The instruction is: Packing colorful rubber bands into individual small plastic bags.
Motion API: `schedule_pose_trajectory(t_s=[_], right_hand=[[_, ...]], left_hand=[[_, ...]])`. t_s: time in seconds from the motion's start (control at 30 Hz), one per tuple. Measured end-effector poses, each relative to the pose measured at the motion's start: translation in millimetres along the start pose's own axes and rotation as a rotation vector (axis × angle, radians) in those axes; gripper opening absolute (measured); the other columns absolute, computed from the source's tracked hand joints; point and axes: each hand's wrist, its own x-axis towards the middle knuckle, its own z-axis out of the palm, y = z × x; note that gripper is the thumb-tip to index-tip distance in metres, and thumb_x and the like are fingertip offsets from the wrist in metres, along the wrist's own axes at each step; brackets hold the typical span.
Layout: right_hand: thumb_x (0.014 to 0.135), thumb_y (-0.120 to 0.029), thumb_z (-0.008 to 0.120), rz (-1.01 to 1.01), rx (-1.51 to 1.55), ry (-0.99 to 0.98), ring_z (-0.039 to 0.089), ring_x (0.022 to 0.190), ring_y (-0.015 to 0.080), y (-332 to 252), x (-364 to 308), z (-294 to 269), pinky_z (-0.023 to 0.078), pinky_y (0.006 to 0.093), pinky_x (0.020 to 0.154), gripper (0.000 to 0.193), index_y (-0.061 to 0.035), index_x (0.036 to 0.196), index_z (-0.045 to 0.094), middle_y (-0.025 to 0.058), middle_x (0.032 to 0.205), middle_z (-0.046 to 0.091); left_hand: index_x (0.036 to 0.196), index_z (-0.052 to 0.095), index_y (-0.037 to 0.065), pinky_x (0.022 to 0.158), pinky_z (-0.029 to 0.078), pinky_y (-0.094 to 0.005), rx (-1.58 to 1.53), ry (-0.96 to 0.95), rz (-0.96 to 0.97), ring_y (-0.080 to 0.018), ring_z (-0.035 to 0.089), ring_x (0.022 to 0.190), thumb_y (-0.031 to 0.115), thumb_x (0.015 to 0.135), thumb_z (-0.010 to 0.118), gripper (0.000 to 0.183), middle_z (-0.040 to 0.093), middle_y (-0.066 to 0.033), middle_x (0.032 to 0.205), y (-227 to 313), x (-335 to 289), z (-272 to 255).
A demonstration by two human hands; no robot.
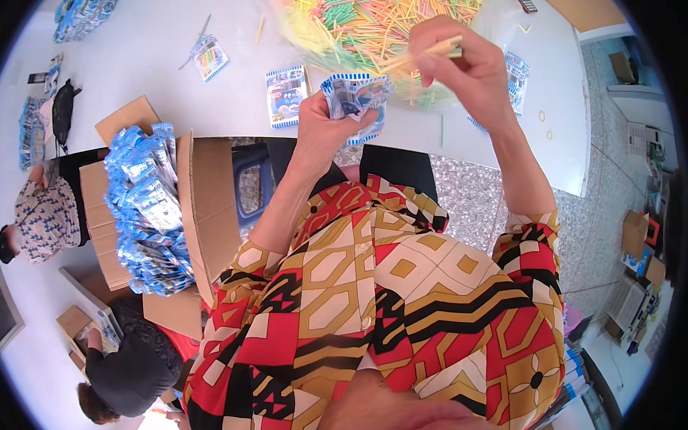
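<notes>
My left hand (322, 131) is closed round a small blue-and-white plastic packet (353, 98), its top edge facing the far side of the table. To the right and a little farther away, my right hand (474, 77) pinches a small bunch of thin, pale yellow sticks (445, 48). Beneath and beyond that hand lies a large heap of pink, green, yellow and orange sticks (373, 23) on clear plastic sheeting (304, 41). Flat blue-and-white packets lie nearby: one packet (285, 98) left of my left hand, other packets (518, 78) partly behind my right wrist.
An open cardboard box (211, 218) full of blue packets (144, 200) stands to my left. A packet with sticks (209, 57) and rubber bands (542, 116) lie on the white table (234, 109). Two people (52, 212) work at the left.
</notes>
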Motion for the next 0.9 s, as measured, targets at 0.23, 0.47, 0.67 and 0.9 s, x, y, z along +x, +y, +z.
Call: schedule_pose_trajectory(t_s=[0.23,0.47,0.67,0.9], right_hand=[[0.083,-0.004,0.06,-0.071,0.029,-0.166,0.056,0.084,0.0088,-0.9,0.5,7.9,0.049,0.0207,0.067,0.01,-0.0038,0.093,0.06,0.0019,0.093,0.058],[0.082,0.002,0.058,-0.062,-0.076,-0.212,0.056,0.086,0.0133,-2.8,3.3,4.4,0.05,0.0238,0.064,0.013,0.0008,0.096,0.057,0.0098,0.098,0.054],[0.079,0.001,0.061,-0.217,-0.346,-0.18,0.057,0.089,0.0167,-9.3,9.3,1.0,0.048,0.0259,0.071,0.013,-0.0009,0.092,0.06,0.008,0.093,0.059],[0.081,-0.002,0.062,-0.146,-0.279,-0.158,0.057,0.087,0.016,-6.9,5.1,-4.1,0.048,0.0253,0.07,0.012,-0.0019,0.092,0.06,0.0063,0.092,0.059]], left_hand=[[0.094,0.063,0.003,0.064,0.047,-0.0222,-0.076,-0.022,-0.035,-0.0059,0.058,0.072,-0.003,0.069,0.071,0.027,0.064,-0.0012,0.084,4.9,-3.8,3.5],[0.097,0.063,0.002,0.067,0.047,-0.0234,-0.024,-0.072,-0.069,-0.0066,0.057,0.074,0.0,0.07,0.071,0.029,0.064,-0.0014,0.086,9.3,2.4,0.2],[0.098,0.062,0.002,0.07,0.048,-0.0245,-0.055,-0.129,-0.057,-0.0078,0.059,0.077,-0.001,0.071,0.07,0.028,0.064,-0.0021,0.088,13.5,10.4,3.5],[0.097,0.063,0.003,0.069,0.046,-0.0233,-0.072,-0.134,-0.049,-0.0065,0.057,0.076,-0.001,0.07,0.071,0.028,0.064,-0.0014,0.087,14.3,15.8,7.8]])
